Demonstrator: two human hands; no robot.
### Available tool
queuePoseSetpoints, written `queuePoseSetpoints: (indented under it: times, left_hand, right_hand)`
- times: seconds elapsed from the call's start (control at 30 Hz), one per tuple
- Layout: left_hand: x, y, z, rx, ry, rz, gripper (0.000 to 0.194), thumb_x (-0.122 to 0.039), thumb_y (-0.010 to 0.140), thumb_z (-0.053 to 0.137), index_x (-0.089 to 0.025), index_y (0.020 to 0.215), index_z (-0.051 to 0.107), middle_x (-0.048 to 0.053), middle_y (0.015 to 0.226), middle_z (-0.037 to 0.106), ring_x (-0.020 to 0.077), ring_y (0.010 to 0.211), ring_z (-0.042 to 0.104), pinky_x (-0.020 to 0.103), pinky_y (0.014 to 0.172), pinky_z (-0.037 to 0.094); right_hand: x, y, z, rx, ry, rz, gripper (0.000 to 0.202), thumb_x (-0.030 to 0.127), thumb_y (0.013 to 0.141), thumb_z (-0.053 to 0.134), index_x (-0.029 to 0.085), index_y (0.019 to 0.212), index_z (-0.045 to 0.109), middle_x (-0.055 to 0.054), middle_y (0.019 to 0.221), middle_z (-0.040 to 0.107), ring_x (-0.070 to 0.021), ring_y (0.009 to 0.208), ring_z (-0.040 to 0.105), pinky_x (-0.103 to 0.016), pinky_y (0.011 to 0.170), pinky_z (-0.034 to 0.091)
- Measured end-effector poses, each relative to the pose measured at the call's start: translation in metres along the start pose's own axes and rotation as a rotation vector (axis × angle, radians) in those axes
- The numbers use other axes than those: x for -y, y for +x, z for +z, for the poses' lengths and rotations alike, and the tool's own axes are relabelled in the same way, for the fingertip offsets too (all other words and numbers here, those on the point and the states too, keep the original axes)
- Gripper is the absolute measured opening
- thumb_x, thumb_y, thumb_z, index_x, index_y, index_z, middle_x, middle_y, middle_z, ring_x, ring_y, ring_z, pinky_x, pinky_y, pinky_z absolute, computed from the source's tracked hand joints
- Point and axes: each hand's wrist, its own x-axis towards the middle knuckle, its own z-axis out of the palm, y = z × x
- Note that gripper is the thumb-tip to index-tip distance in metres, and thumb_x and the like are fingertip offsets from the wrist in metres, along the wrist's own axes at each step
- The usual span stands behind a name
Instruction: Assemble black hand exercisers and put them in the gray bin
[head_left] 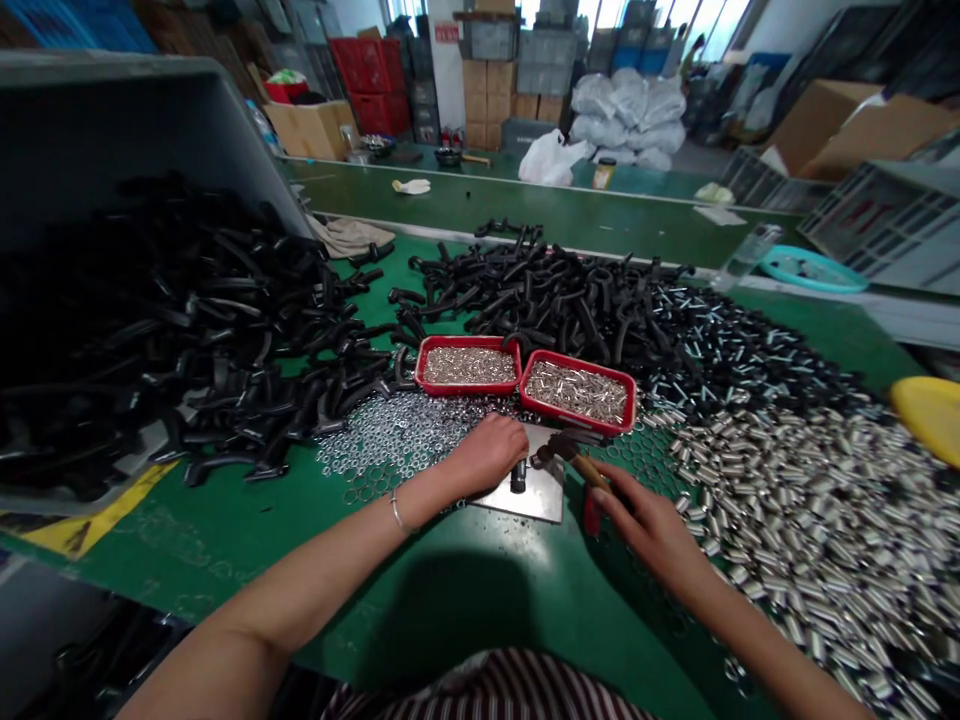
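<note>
My right hand (637, 510) is closed around the wooden handle of a hammer (592, 474). The hammer's dark head is over the right side of a flat metal plate (541, 500). On that plate my left hand (491, 450) is closed, its fingertips at a black lever-like part (518, 478) whose lower end points toward me. The fingers hide the part's far end. A red-handled object (591, 515) lies beside the plate, under my right hand. Just beyond the plate are a red tray of small metal pieces (465, 390) and a red tray of metal pins (577, 418).
Black levers fill a tilted grey bin (247, 150) at left and form a heap (547, 290) behind the trays. Loose nuts (397, 430) lie left. Dark-ended bolts (727, 345) and shiny metal sleeves (817, 510) spread right, near a yellow dish (930, 415).
</note>
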Motion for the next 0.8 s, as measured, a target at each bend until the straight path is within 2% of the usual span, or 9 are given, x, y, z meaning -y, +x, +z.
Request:
queuePoseSetpoints:
  times: [0.07,0.1,0.17,0.23,0.3,0.43,0.57,0.7,0.8]
  left_hand:
    - [-0.001,-0.003,-0.004,0.022,-0.001,0.017,0.026,-0.036,0.098,0.05,-0.013,0.102,0.062,0.011,0.102,0.064,0.0266,0.101,0.057,0.043,0.094,0.04]
    - [-0.003,-0.007,-0.005,0.012,-0.029,-0.014,0.037,-0.045,0.093,0.058,-0.013,0.112,0.06,0.013,0.111,0.063,0.0292,0.107,0.055,0.045,0.097,0.04]
    - [-0.007,-0.017,-0.006,-0.022,-0.104,-0.113,0.08,-0.057,0.078,0.072,-0.012,0.138,0.044,0.018,0.13,0.055,0.035,0.119,0.05,0.051,0.103,0.037]
    - [-0.01,-0.026,-0.003,-0.024,-0.17,-0.187,0.103,-0.054,0.073,0.078,-0.014,0.152,0.025,0.021,0.14,0.049,0.0379,0.127,0.047,0.054,0.108,0.034]
    - [-0.013,-0.033,0.0,-0.001,-0.218,-0.215,0.103,-0.044,0.077,0.076,-0.016,0.155,0.016,0.021,0.142,0.048,0.0378,0.129,0.046,0.055,0.11,0.033]
    - [-0.014,-0.034,0.004,0.016,-0.279,-0.233,0.099,-0.039,0.076,0.078,-0.015,0.154,0.02,0.022,0.144,0.046,0.0388,0.133,0.045,0.056,0.112,0.032]
    - [-0.015,-0.034,0.005,-0.021,-0.31,-0.25,0.096,-0.037,0.077,0.077,-0.013,0.153,0.023,0.02,0.135,0.054,0.0374,0.128,0.048,0.053,0.11,0.038]
    - [-0.016,-0.037,0.01,-0.042,-0.307,-0.24,0.1,-0.037,0.078,0.078,-0.011,0.154,0.017,0.019,0.133,0.056,0.0372,0.129,0.048,0.055,0.113,0.034]
    - [-0.014,-0.037,0.015,-0.053,-0.302,-0.247,0.101,-0.039,0.078,0.078,-0.011,0.154,0.017,0.021,0.138,0.052,0.0385,0.134,0.044,0.056,0.114,0.032]
  right_hand:
    - [0.005,-0.002,-0.001,-0.043,-0.023,-0.028,0.049,0.042,0.102,0.043,0.024,0.147,0.044,-0.009,0.115,0.074,-0.0239,0.099,0.071,-0.038,0.087,0.055]
    - [0.009,-0.003,0.0,-0.075,-0.036,-0.056,0.051,0.04,0.102,0.043,0.025,0.15,0.042,-0.01,0.121,0.071,-0.0243,0.105,0.069,-0.039,0.09,0.054]
    - [0.016,-0.005,0.001,-0.136,-0.063,-0.12,0.052,0.037,0.101,0.044,0.026,0.152,0.039,-0.011,0.132,0.066,-0.0254,0.117,0.064,-0.04,0.098,0.051]
    - [0.021,-0.004,0.006,-0.136,-0.101,-0.16,0.051,0.034,0.101,0.044,0.027,0.151,0.043,-0.011,0.132,0.065,-0.0269,0.119,0.063,-0.041,0.1,0.051]
    - [0.019,0.002,0.011,-0.063,-0.146,-0.143,0.05,0.032,0.1,0.043,0.029,0.149,0.046,-0.011,0.125,0.068,-0.0276,0.111,0.067,-0.042,0.095,0.053]
    - [0.002,0.022,0.014,0.027,-0.122,-0.079,0.053,0.033,0.1,0.041,0.028,0.153,0.039,-0.009,0.133,0.066,-0.0261,0.106,0.07,-0.042,0.094,0.054]
    - [-0.006,0.022,0.009,-0.05,-0.086,-0.014,0.053,0.038,0.101,0.04,0.025,0.152,0.041,-0.007,0.127,0.07,-0.0246,0.1,0.072,-0.038,0.09,0.055]
    - [0.01,0.008,0.013,-0.144,-0.121,-0.174,0.053,0.035,0.101,0.041,0.028,0.153,0.039,-0.009,0.143,0.058,-0.0253,0.119,0.063,-0.038,0.1,0.049]
    - [0.015,0.011,0.02,-0.025,-0.198,-0.163,0.052,0.031,0.1,0.039,0.032,0.152,0.04,-0.009,0.121,0.069,-0.0232,0.094,0.07,-0.036,0.084,0.055]
